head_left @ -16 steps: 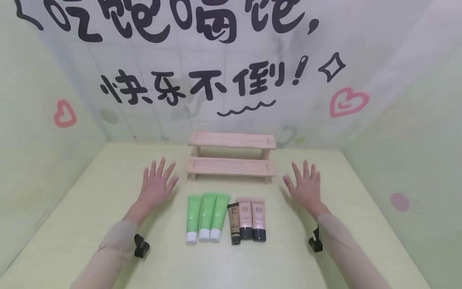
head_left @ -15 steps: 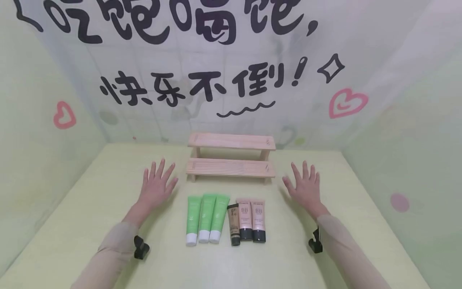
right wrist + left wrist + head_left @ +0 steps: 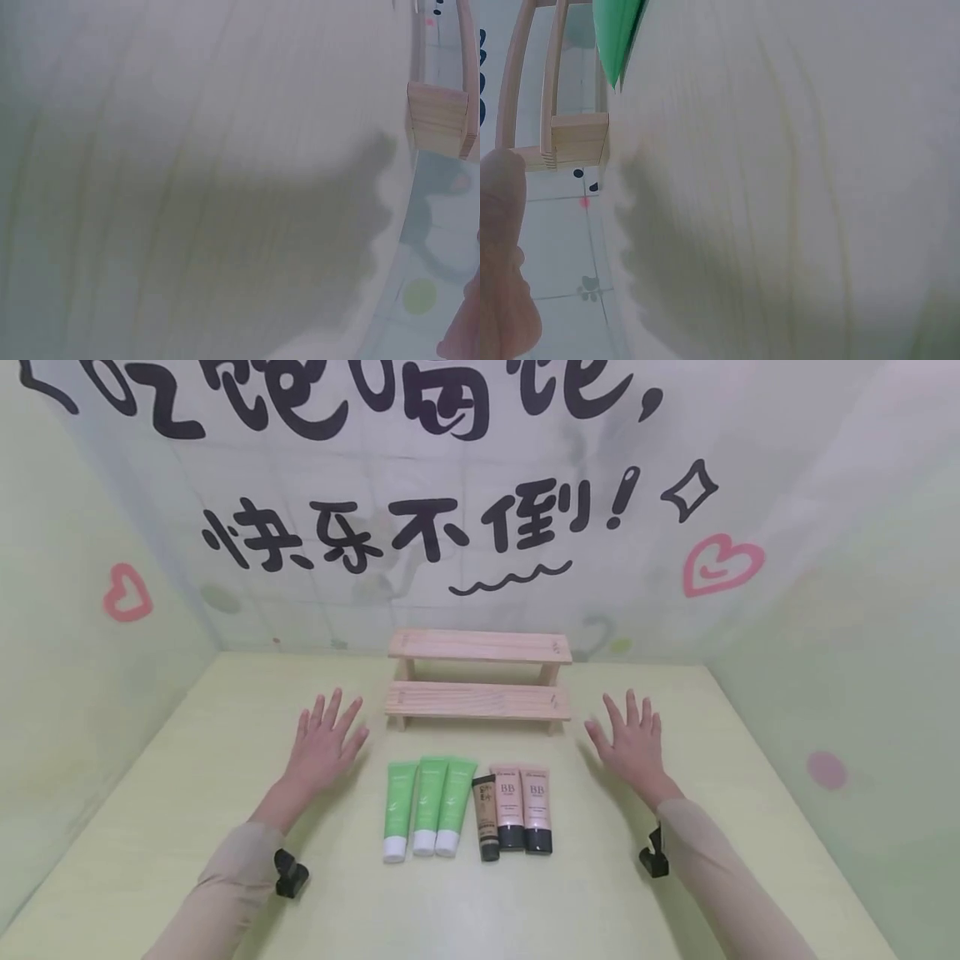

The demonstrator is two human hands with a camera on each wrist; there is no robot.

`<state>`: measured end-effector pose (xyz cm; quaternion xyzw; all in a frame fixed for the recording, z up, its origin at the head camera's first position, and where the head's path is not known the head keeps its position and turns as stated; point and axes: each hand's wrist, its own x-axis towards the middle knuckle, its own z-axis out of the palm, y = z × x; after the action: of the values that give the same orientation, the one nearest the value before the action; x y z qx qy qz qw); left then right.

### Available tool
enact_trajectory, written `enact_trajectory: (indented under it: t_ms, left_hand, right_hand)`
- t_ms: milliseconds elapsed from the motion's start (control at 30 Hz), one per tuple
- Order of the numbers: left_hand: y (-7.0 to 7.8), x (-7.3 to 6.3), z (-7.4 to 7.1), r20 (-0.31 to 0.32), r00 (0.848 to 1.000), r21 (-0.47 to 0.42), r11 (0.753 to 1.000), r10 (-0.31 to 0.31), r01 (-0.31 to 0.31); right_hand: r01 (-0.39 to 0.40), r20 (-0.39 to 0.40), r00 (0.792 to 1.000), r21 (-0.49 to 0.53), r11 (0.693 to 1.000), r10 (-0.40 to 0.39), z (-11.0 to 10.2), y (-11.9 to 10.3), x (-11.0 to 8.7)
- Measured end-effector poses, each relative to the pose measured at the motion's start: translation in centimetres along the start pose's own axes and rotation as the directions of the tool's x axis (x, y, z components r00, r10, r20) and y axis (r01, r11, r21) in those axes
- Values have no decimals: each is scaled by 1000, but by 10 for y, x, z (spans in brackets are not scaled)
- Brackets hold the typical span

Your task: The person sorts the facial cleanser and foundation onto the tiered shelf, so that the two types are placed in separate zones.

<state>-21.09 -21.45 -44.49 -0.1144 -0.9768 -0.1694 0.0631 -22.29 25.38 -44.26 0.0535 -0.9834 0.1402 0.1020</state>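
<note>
My left hand (image 3: 322, 747) is over the table left of the tubes, fingers straight and spread, holding nothing. Mirroring it on the other side, my right hand (image 3: 633, 747) has its fingers spread too and holds nothing. Between them lie three green tubes with white caps, the leftmost green tube (image 3: 401, 806) set slightly apart. Beside these is a small brown tube (image 3: 486, 814) with a black cap, leaning against two pink BB cream tubes, one pink tube (image 3: 508, 806) left of the other. The left wrist view catches the end of a green tube (image 3: 616, 37).
A two-step wooden rack (image 3: 478, 700) stands behind the tubes, near the back wall (image 3: 300, 610) with its black lettering. Side walls (image 3: 847, 693) border the pale yellow table (image 3: 480, 910) left and right. A black wrist mount (image 3: 291, 874) sits under each forearm.
The head view has shifted slightly, so the rack and tubes appear a little higher. Both hands keep the same spread pose over the table; the tubes stay where they were.
</note>
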Motion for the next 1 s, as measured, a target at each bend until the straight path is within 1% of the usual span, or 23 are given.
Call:
enact_trajectory:
  t_ms: [133,200,333,433,533,633,733,767,867,967,1000]
  left_hand:
    - [1,0,0,-4,1000,-34,999,-1,1]
    - [2,-1,-2,-3,1000,-43,999,-10,10]
    - [4,-2,-4,-5,1000,-62,998,-18,17]
    - [6,-3,-6,-1,999,-105,994,-32,32]
    - [6,-5,-8,36,998,-172,983,-58,63]
    - [7,-7,-9,90,993,-241,965,-82,102]
    - [9,-8,-10,130,986,-288,948,-100,134]
    - [11,-8,-10,139,985,-300,943,-107,145]
    - [15,-7,-10,173,977,-333,927,-121,174]
    - [20,-5,-11,225,965,-361,908,-137,213]
    - [22,-5,-11,242,960,-370,901,-142,226]
  right_hand:
    - [-21,18,1000,67,998,20,0,-4,0]
    - [-31,34,999,106,994,28,-1,-6,2]
    - [-67,68,996,165,984,56,-2,-11,5]
    - [-98,92,993,217,971,79,-3,-16,9]
    - [-138,136,985,281,950,103,-4,-19,15]
    - [-195,208,969,329,924,130,-4,-22,21]
    - [-262,288,945,393,882,153,-8,-26,27]
    - [-290,316,935,414,863,163,-9,-27,29]
    - [-374,390,902,487,789,186,-12,-33,34]
    - [-444,450,871,554,704,195,-11,-37,40]
    - [-455,461,867,580,676,188,-10,-38,41]
